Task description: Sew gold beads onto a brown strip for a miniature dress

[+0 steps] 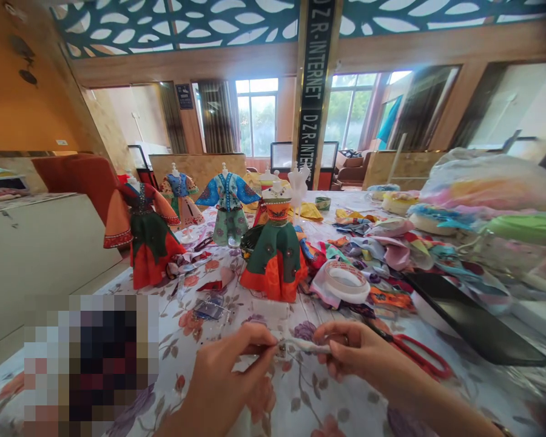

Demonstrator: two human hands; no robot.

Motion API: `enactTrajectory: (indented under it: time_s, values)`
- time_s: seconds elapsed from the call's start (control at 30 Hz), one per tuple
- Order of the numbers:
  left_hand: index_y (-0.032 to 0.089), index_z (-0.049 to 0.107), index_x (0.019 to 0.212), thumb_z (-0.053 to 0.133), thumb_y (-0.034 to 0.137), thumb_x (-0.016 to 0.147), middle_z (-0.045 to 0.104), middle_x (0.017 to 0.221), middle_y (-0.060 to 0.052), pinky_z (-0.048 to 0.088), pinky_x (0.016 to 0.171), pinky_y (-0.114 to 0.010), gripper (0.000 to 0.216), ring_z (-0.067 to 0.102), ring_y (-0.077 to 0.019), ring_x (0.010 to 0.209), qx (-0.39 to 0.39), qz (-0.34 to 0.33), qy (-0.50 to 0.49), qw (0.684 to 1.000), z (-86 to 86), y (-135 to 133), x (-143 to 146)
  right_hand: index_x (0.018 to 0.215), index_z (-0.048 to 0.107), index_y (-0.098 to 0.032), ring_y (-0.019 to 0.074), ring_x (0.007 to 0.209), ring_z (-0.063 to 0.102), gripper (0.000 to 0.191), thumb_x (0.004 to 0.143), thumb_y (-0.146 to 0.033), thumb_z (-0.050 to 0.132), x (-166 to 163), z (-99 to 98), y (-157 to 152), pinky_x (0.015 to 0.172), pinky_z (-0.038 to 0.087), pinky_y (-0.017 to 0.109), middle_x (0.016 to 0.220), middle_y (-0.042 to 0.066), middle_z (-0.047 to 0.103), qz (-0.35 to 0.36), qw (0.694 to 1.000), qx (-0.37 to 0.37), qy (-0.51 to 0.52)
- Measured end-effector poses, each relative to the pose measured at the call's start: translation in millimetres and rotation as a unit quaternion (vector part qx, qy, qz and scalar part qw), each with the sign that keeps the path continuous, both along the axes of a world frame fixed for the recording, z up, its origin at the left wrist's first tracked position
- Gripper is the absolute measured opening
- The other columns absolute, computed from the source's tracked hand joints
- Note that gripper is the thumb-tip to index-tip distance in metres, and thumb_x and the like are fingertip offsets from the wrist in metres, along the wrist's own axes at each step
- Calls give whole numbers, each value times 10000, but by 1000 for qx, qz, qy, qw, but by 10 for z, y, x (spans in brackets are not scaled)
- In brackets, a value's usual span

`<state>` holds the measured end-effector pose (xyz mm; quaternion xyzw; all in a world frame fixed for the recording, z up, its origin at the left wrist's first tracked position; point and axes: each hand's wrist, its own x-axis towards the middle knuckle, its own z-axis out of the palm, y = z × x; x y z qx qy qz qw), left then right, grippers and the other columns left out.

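Note:
My right hand grips a thin pale stick-like piece, held almost level and pointing left. Thumb and forefinger of my left hand are pinched together at its far end. A few tiny dark and clear specks, perhaps beads, show by those left fingertips, too small to name. Just beyond my hands stands a small dress form in an orange and green dress. Red-handled scissors lie beside my right wrist, partly behind it. A small clear packet rests on the flowered tablecloth.
More dressed miniature forms, one in a red and green dress and one in a blue jacket, stand behind. A tape roll, fabric scraps, a black phone and a plastic bag fill the right side.

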<state>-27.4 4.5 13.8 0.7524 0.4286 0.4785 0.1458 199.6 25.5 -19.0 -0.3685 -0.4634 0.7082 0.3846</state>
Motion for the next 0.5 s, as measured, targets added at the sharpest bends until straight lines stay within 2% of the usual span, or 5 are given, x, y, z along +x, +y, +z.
enactTrajectory:
  time_s: [0.17, 0.3, 0.4, 0.5]
  values:
    - [244, 630, 837, 610, 133, 803, 753, 776, 48, 582, 632, -147, 118, 727, -122, 647, 98, 19, 83, 991, -66, -48, -40, 796, 707, -158, 68, 504, 592, 307, 678, -434, 767, 61, -11, 32, 513, 456, 187, 653, -1, 683, -32, 999, -6, -38]
    - [241, 634, 772, 620, 83, 761, 760, 764, 55, 569, 607, -124, 159, 728, -120, 640, 145, 25, 71, 987, -40, -43, -33, 736, 733, -163, 112, 524, 616, 298, 615, -427, 802, 86, -7, 67, 563, 516, 244, 584, 0, 674, -79, 990, 61, -97]
    - [244, 652, 684, 656, 102, 718, 757, 707, 67, 572, 581, -132, 145, 719, -123, 582, 90, 23, 8, 996, 1, -40, 12, 700, 747, -187, 134, 572, 641, 246, 590, -394, 820, 85, 18, 68, 596, 538, 257, 634, 12, 698, -112, 983, 103, -104]
    - [237, 623, 602, 703, 171, 674, 737, 631, 60, 581, 549, -164, 126, 715, -148, 574, -62, 46, -148, 986, 41, -63, 74, 662, 763, -239, 155, 635, 668, 132, 592, -333, 822, 79, 79, 35, 587, 554, 244, 738, 23, 733, -171, 959, 196, -110]
